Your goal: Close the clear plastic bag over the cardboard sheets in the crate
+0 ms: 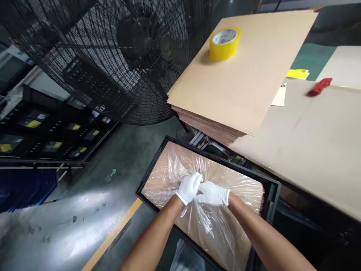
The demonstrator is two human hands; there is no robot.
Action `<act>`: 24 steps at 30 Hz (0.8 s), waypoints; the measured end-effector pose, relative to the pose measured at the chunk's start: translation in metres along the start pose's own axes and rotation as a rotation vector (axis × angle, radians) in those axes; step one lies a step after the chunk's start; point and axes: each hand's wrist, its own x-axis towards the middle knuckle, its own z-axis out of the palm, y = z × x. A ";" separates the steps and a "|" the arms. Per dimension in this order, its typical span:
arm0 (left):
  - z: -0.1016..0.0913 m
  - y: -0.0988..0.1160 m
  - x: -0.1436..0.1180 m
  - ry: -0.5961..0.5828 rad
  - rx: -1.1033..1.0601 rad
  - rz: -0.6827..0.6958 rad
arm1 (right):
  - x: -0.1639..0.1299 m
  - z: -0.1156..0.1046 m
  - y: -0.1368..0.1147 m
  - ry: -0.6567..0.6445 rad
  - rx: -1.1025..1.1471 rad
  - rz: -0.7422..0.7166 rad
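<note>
Both my hands wear white gloves and meet over the middle of a black crate [152, 164]. My left hand [189, 187] is closed, its fingers pinching gathered clear plastic film [208, 222]. Against it, my right hand [212, 193] also closes on the bunched film, with its fingertips partly hidden. Creases in the film run outward from the hands across brown cardboard [158, 165] inside the crate. A bit of red shows at the crate's right end, under the film.
A stack of cardboard sheets [239, 82] bears a yellow tape roll [225, 43]. On the table [324, 143] lie a red tool [319, 87] and yellow labels [298, 73]. A large black fan [141, 41] stands behind. Black bins [50, 128] with yellow labels are at left.
</note>
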 end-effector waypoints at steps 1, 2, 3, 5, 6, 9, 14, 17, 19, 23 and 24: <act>0.003 -0.001 0.002 0.006 -0.049 -0.025 | 0.000 0.000 0.002 0.003 0.008 -0.008; 0.006 -0.002 0.002 0.016 -0.098 -0.054 | 0.000 0.001 0.003 0.010 0.015 -0.013; 0.009 -0.002 0.001 0.030 -0.144 -0.085 | 0.001 0.003 0.004 0.019 0.020 -0.014; 0.011 -0.002 -0.006 0.076 -0.215 -0.146 | 0.001 0.006 0.005 0.042 0.030 0.002; 0.010 -0.002 -0.011 0.108 -0.234 -0.171 | 0.000 0.007 0.005 0.055 0.036 0.017; 0.001 0.003 -0.033 0.195 -0.225 -0.199 | -0.003 0.008 0.003 0.096 0.063 0.067; -0.010 0.010 -0.051 0.208 -0.182 -0.197 | -0.005 0.006 -0.002 0.153 0.132 0.168; -0.005 0.010 -0.047 0.235 -0.178 -0.234 | -0.002 0.008 -0.003 0.197 0.170 0.273; -0.001 0.008 -0.043 0.266 -0.178 -0.252 | 0.000 0.011 -0.003 0.234 0.189 0.348; 0.006 0.001 -0.040 0.286 -0.191 -0.261 | 0.004 0.015 -0.002 0.297 0.259 0.386; 0.007 -0.001 -0.041 0.285 -0.195 -0.261 | 0.005 0.016 0.000 0.304 0.281 0.371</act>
